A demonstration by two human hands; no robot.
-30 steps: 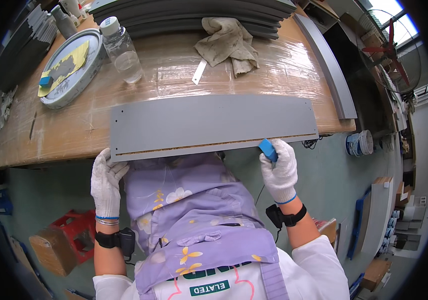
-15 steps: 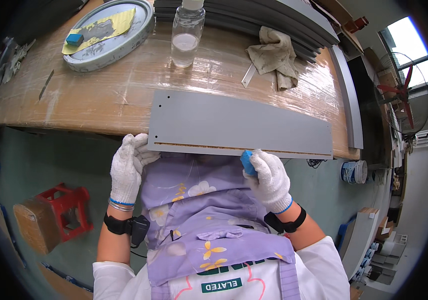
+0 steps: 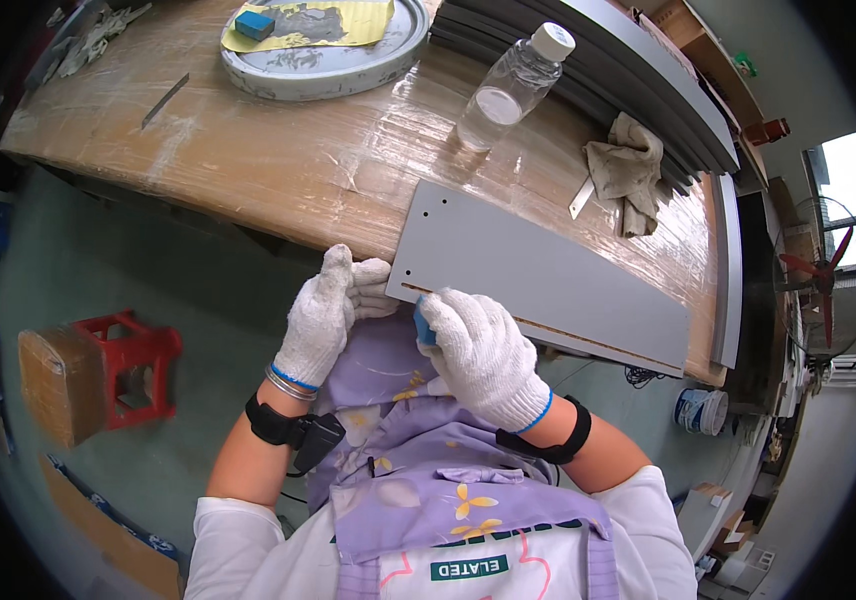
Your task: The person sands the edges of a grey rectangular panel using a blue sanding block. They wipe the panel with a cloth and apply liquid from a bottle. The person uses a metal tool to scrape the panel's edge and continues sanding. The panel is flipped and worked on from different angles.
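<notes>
A long grey panel lies at the table's front edge, with small dark holes near its left end and a narrow brown groove along its near side. My right hand, in a white knitted glove, grips a small blue block at the near edge, close to the left end. The glove hides part of the block and groove; whether the block touches the panel I cannot tell. My left hand, gloved too, has its fingers extended against the panel's left corner, thumb raised, not wrapped round it.
Behind the panel stand a clear bottle with a white cap and a crumpled rag. A round grey lid carries a yellow sheet and another blue block. Dark panels are stacked at the back; a red stool stands left.
My right hand has slid the blue block leftward along the panel's near edge, from right of its middle to near the left end. My left hand stays at the corner. The view has turned.
</notes>
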